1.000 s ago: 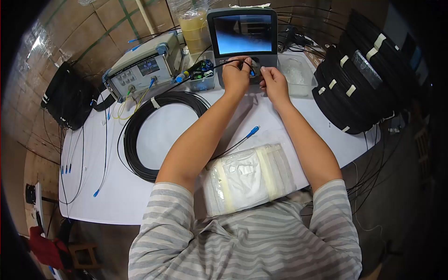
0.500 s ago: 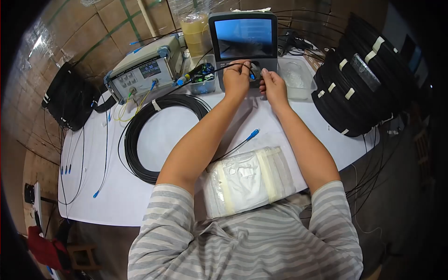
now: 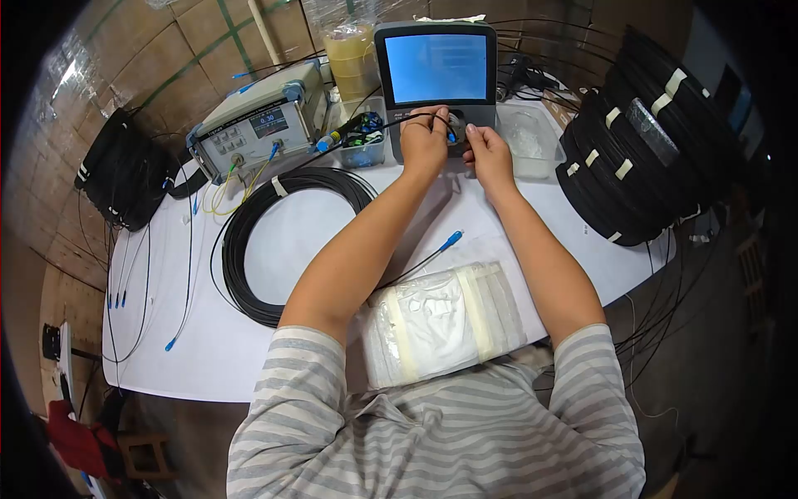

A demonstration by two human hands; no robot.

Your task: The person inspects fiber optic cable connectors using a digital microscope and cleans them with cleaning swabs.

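On the screen (image 3: 439, 69) of the grey unit (image 3: 465, 106), the dark patch of a second ago has given way to an even pale blue, while both hands have hardly been moved; a fine adjustment at the unit's front is suggested. The black cable (image 3: 394, 124) is pinched in the left hand (image 3: 426, 141), its grip closed, and a blue connector (image 3: 451, 135) is seen between the hands, close before the unit. The right hand (image 3: 490, 158) is kept just beside it with fingers curled; whether anything is held there cannot be told, the fingertips being small and shadowed. Another connector (image 3: 451, 240) is left lying on the worktop (image 3: 573, 270).
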